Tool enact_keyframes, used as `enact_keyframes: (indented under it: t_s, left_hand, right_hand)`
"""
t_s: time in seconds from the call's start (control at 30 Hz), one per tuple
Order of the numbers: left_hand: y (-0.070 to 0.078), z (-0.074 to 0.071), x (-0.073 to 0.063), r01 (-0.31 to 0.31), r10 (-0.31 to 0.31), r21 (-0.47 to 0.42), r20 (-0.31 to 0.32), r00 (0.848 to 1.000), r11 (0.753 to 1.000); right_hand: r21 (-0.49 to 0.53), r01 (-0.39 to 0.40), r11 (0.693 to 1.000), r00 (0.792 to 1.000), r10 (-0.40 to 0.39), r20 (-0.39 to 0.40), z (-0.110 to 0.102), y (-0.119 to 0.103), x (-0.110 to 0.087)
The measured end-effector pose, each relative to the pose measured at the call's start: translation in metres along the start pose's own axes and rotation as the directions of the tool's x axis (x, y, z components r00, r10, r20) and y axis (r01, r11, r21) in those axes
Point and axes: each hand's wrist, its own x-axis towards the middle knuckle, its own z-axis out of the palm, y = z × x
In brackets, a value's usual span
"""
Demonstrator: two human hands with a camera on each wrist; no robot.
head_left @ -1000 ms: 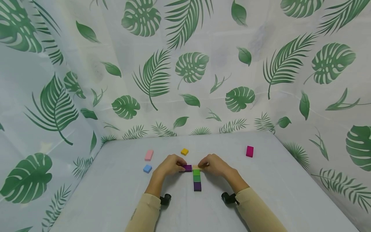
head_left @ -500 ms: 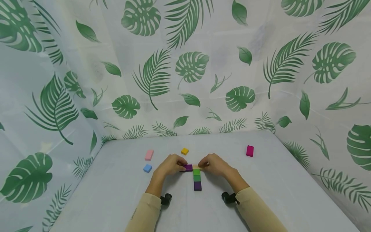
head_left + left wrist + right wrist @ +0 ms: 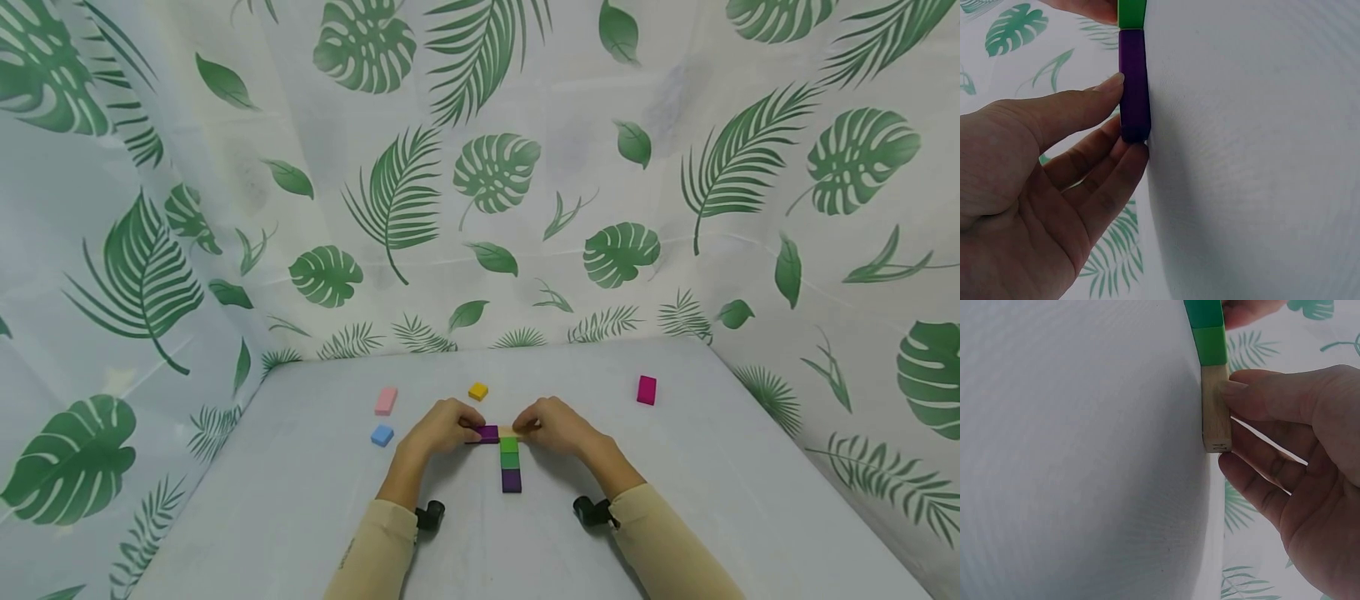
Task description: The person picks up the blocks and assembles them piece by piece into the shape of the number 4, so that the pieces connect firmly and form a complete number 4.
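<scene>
My left hand (image 3: 444,425) pinches a purple block (image 3: 1135,81) between thumb and fingers, the block lying flat on the table. From the other side my right hand (image 3: 557,427) holds a plain wooden block (image 3: 1215,403) with a number on its end, thumb on one face and fingers at the far side and end. The two blocks lie end to end in a crosswise line. Running toward me from where they meet is a column: a light green block (image 3: 509,445), a darker green block (image 3: 510,461) and a dark purple block (image 3: 512,481).
Beyond my left hand lie a pink block (image 3: 386,402), a blue block (image 3: 382,435) and a yellow block (image 3: 477,391). A magenta block (image 3: 647,390) lies at the back right. Leaf-printed curtains (image 3: 555,317) enclose the white table (image 3: 300,500).
</scene>
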Motion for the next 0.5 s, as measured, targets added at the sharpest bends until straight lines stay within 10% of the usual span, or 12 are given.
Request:
enact_keyframes:
  t_s: [0.5]
  left_hand:
    - [-0.0016, 0.0001, 0.0017, -0.028, 0.028, 0.004, 0.025, 0.999, 1.0]
  right_hand:
    - [-0.005, -0.005, 1.0, 1.0, 0.005, -0.001, 0.0017, 0.0024, 0.0004]
